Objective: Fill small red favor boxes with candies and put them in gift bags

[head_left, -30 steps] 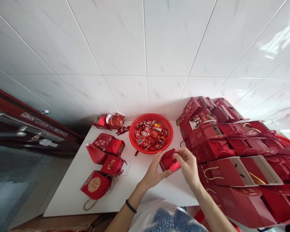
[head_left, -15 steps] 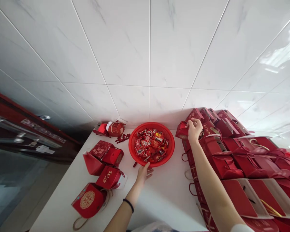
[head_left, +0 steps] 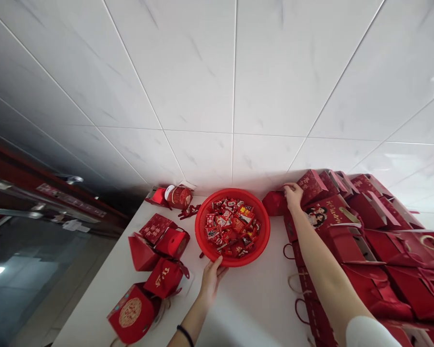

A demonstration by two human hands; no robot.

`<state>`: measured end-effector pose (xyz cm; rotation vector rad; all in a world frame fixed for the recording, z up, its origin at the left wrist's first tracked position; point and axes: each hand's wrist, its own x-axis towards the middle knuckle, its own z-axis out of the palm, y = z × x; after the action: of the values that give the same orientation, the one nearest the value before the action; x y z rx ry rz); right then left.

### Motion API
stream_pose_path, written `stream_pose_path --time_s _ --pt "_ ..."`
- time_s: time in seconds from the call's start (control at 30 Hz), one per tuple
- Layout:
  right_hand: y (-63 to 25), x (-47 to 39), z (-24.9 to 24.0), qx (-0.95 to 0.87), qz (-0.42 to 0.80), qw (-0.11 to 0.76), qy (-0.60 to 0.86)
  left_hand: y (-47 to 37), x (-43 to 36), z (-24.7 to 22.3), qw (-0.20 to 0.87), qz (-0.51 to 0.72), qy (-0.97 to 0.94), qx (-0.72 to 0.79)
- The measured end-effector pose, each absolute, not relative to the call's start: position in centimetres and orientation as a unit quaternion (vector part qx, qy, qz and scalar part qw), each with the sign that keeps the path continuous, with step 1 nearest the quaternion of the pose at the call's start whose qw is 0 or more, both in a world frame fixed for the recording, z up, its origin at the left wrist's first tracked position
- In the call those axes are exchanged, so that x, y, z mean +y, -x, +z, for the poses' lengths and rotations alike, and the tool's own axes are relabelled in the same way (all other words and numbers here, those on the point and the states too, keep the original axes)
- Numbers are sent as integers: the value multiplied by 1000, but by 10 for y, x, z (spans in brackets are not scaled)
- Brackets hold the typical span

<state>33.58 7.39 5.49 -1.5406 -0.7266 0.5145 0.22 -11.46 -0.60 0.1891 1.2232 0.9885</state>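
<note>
A round red plastic basket (head_left: pixel 265 233) stands on the white table, filled with red-wrapped candies (head_left: pixel 233 226). My left hand (head_left: pixel 211 279) is at its near rim, thumb against the edge and fingers below it. Right of the basket, my right hand (head_left: pixel 292 195) has its fingers closed on a small red gift box (head_left: pixel 275 203), close to the wall. The box's far side and my fingertips are partly hidden. Directly beside that hand begins a stack of red gift boxes (head_left: pixel 314 185), one printed with a cartoon couple (head_left: pixel 316 217).
Several red boxes (head_left: pixel 130 313) stand along the table's left side. A drum-shaped red box (head_left: pixel 180 196) sits at the back left corner. Red bags with cord handles line the stack's near side. A tiled wall (head_left: pixel 198 154) rises behind, and a dark red door (head_left: pixel 58 202) is at left.
My right hand has drawn the small box left, away from the stack and nearer the basket. The left hand stays at the rim, its fingers closer together. The view has shifted slightly.
</note>
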Motion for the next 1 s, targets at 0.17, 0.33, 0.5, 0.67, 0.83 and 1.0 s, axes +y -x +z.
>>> stream_pose_path --time_s 0.17,0.33,0.5,0.67,0.83,1.0 --pt "-342 71 41 -341 217 559 724 5 -115 -2 692 454 -71 557" --pt "-338 56 29 -369 198 474 774 12 -111 3 686 454 -63 565" --pt "-315 30 24 -419 138 378 814 19 -109 7 682 458 -61 567" --pt "-288 17 15 -417 128 221 872 27 -107 7 683 455 -63 568" --pt "-282 24 17 -404 127 182 888 32 -106 7 685 451 -73 568" --pt "-276 28 16 -379 123 181 899 32 -106 9 685 449 -73 568"
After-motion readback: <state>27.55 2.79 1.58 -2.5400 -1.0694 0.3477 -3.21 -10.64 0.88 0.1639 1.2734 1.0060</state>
